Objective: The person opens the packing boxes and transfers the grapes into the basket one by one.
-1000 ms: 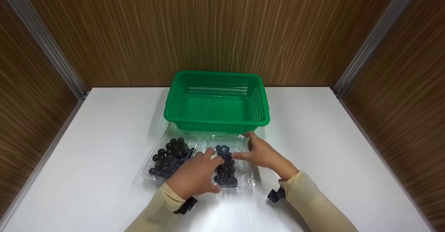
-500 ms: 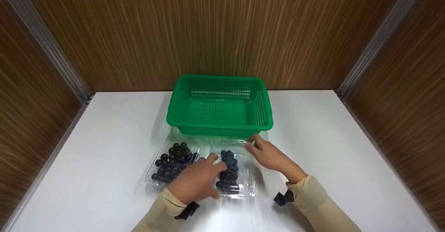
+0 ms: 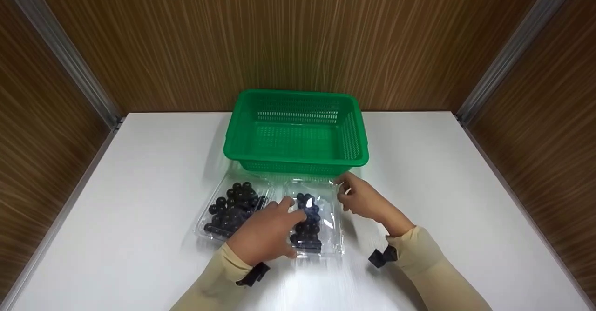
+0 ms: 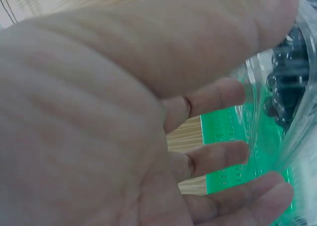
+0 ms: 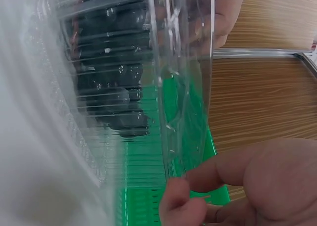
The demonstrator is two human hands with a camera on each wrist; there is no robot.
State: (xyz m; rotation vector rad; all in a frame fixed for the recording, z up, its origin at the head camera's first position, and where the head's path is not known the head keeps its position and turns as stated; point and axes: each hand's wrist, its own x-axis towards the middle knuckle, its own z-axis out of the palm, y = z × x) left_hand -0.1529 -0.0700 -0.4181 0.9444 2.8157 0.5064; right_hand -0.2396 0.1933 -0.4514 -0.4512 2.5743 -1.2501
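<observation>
On the head feed I see the smooth white worktop (image 3: 419, 162) brightly lit, glaring low in the middle; highlights spot the clear rectangular plastic box (image 3: 331, 236), soft shadow falls left of the green perforated plastic basket (image 3: 295, 161). Both wrist feeds reach me hazy.

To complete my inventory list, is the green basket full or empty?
Empty: in the head view, the green basket shows its bare perforated floor.

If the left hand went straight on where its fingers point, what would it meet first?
Likely the right clear box of dark fruit; it looks close to the left hand, though depth is unclear.
</observation>
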